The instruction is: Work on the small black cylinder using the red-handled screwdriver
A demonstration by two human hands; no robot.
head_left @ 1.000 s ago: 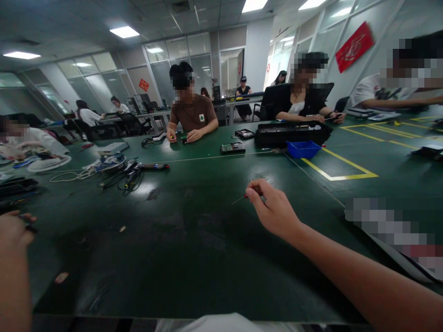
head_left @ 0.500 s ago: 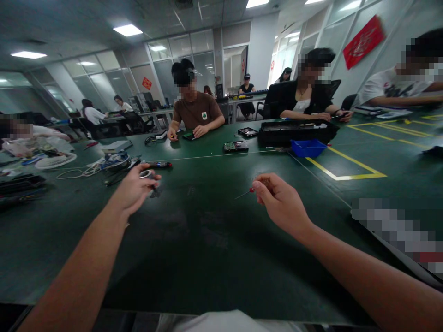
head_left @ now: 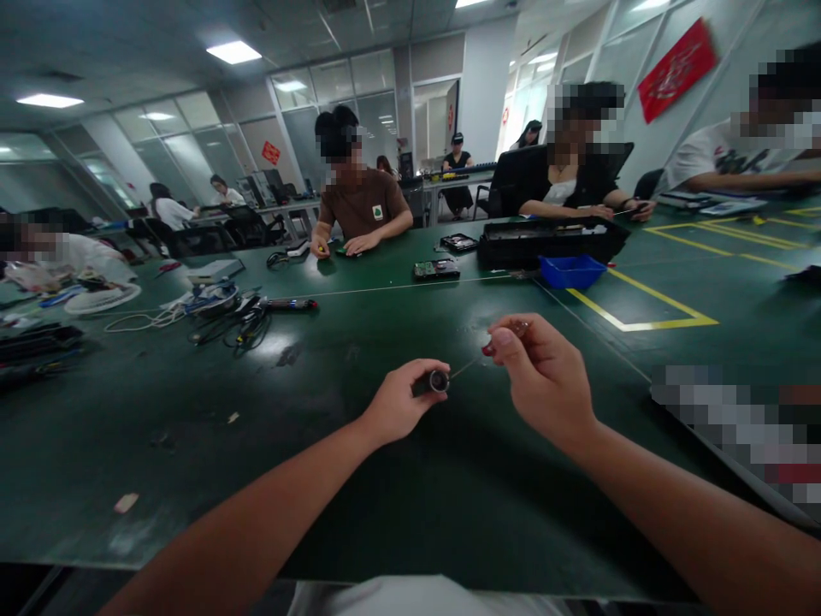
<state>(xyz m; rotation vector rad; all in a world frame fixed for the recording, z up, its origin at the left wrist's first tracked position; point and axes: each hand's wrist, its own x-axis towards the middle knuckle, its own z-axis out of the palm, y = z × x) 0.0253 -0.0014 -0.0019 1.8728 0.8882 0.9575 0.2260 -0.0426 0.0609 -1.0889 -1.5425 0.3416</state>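
Observation:
My left hand (head_left: 398, 400) grips a small dark cylinder (head_left: 431, 382) with a silver ring round its end, near the middle of the green table (head_left: 359, 513). Just right of it, my right hand (head_left: 545, 372) is closed on a screwdriver (head_left: 488, 349) with a red and clear handle. The thin shaft points down-left, and its tip is at or very near the cylinder; whether they touch I cannot tell. Both hands are held above the tabletop.
A blue tray (head_left: 570, 272) and a long black casing (head_left: 552, 244) lie ahead on the right. A circuit-board device (head_left: 436, 269) sits beyond my hands. Cables (head_left: 247, 325) and a dark pen-like tool (head_left: 292, 305) are at the left. A person (head_left: 363, 210) sits opposite.
My left hand has moved right with the cylinder, from beside the cables to the screwdriver's tip. My right hand has shifted slightly right, still holding the screwdriver.

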